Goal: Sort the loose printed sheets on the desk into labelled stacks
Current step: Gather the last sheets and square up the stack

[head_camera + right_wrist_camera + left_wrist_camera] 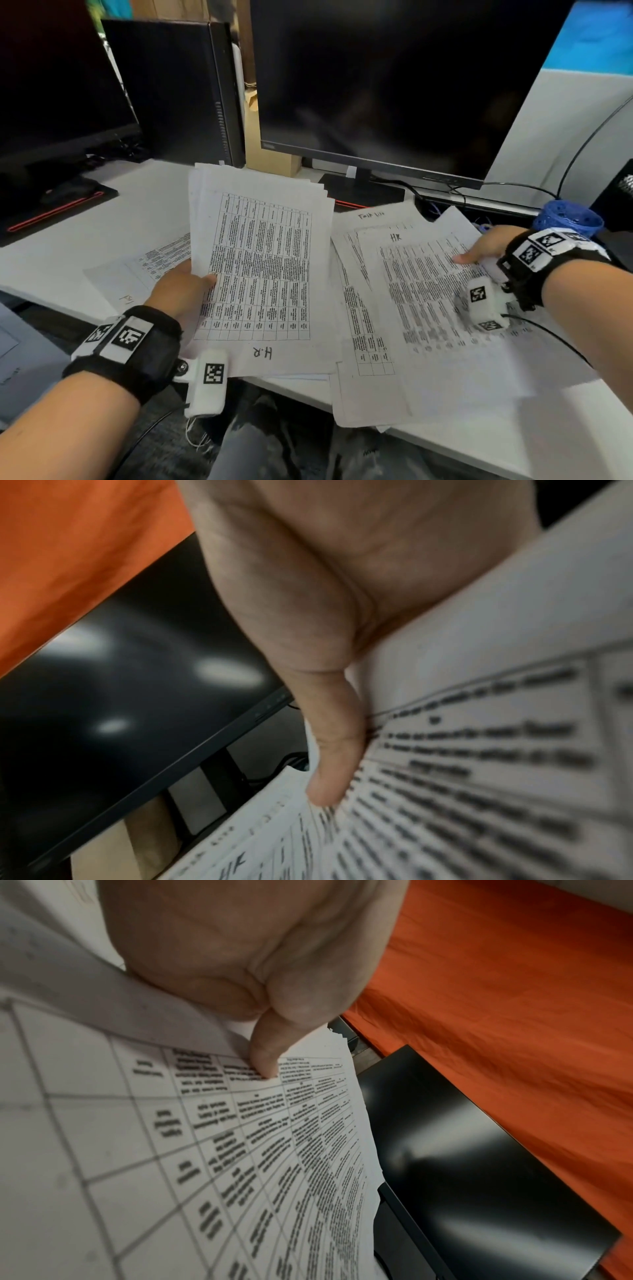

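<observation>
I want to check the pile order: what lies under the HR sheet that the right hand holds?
Under the HR sheet a sheet with a handwritten heading and another table sheet peek out; anything deeper is covered.

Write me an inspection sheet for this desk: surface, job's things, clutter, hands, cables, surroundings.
Surface: white desk, largely covered with paper on the near side.
Job's things: held bundle of printed tables, top sheet handwritten "H.R"; sheet marked "HR" on overlapping sheets at right; another sheet lies flat at left, its mark unreadable.
Clutter: blue perforated cup, cardboard box.
Hands: left hand grips the bundle, thumb on top; right hand holds the "HR" sheet, thumb on its face.
Cables: black cables behind the monitor stand.
Surroundings: dark monitor, second monitor, black computer case.
</observation>
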Available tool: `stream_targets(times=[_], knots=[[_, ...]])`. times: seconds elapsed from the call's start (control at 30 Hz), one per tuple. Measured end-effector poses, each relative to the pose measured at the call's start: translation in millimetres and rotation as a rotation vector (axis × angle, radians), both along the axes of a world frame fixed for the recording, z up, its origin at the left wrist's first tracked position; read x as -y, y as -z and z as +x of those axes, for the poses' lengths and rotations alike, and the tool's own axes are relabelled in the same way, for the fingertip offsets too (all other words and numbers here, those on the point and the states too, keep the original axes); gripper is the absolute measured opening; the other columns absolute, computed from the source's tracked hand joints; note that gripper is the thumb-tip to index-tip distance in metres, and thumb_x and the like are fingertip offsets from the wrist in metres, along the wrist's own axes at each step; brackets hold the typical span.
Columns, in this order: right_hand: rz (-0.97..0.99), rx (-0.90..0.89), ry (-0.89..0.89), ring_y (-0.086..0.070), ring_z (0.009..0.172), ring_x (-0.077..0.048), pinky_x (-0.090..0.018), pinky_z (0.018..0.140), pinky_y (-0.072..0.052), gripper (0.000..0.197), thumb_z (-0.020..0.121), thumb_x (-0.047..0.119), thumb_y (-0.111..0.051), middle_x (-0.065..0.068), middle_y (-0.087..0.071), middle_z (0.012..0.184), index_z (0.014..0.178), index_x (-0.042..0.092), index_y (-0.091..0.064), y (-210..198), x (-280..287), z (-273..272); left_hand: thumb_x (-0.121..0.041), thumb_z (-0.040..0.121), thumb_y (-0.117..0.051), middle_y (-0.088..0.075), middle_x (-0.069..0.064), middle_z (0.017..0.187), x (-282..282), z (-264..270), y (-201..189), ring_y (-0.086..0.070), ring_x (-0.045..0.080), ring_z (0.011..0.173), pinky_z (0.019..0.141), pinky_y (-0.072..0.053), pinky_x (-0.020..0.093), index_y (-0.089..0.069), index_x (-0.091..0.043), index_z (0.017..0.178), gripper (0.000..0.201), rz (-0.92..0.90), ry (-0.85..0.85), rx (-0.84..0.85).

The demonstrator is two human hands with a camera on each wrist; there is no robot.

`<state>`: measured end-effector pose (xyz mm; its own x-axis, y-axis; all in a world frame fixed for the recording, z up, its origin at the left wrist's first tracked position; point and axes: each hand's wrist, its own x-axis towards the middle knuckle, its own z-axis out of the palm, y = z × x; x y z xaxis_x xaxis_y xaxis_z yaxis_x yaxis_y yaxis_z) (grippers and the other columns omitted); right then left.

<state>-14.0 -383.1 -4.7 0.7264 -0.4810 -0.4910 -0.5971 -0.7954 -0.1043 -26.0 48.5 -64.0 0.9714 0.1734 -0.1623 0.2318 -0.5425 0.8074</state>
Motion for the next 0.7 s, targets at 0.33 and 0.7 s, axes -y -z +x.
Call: stream_targets(times=[0.33, 0.7], knots=[[0.135, 0.054, 0.074, -0.060, 0.104, -0.033, -0.041, 0.096, -0.047, 0.053, 0.075, 0.038, -0.077, -0.017, -0.065, 0.110, 0.108, 0.000, -0.061, 31, -58, -8, -0.016, 0.099, -0.046, -0.065, 0.002, 0.091, 2, 1, 1, -0.054, 0.008, 0.062, 0.047, -0.035, 0.017, -0.055, -0.012, 0.118, 0.022, -0.075, 0.011, 0.008], [0.329, 0.111, 0.062, -0.059, 0.105, -0.031, -0.043, 0.101, -0.045, 0.043, 0.070, 0.032, -0.082, -0.010, -0.063, 0.096, 0.095, 0.003, -0.061, 33, -96, 3, -0.018, 0.097, -0.046, -0.059, 0.001, 0.079, 0, 5, 8, -0.054, 0.014, 0.063, 0.046, -0.036, 0.024, -0.055, -0.013, 0.114, 0.020, 0.006, -0.019, -0.001]])
